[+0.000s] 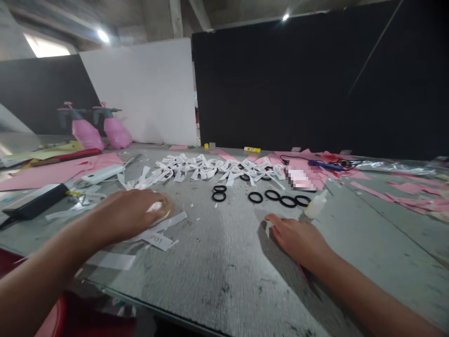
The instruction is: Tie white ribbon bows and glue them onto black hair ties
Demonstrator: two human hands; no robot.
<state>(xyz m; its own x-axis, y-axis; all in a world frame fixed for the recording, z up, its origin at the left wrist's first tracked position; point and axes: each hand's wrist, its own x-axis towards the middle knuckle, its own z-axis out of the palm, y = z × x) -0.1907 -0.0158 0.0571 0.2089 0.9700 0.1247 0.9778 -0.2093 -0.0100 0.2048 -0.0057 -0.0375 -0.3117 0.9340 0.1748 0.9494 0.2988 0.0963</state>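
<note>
My left hand [131, 213] is closed over a tan, round roll [169, 206], which looks like tape. Its fingers partly hide the roll. White paper strips [157, 239], one with printed characters, lie under and beside this hand. Lower on the table, my right hand [298, 236] has its fingers stretched to the left, with nothing visible in them. Several black rings [255, 197] lie just beyond it, and two more black rings [219, 193] touch each other further left. A small translucent bottle [315, 204] with a pale tip stands tilted beside the right hand.
A heap of looped white strips [206, 168] spreads across the back. Pink paper [315, 175] and a blue-handled tool [326, 164] lie at right. Two pink spray bottles [117, 131], a white power strip [101, 174] and a black box [37, 201] are at left.
</note>
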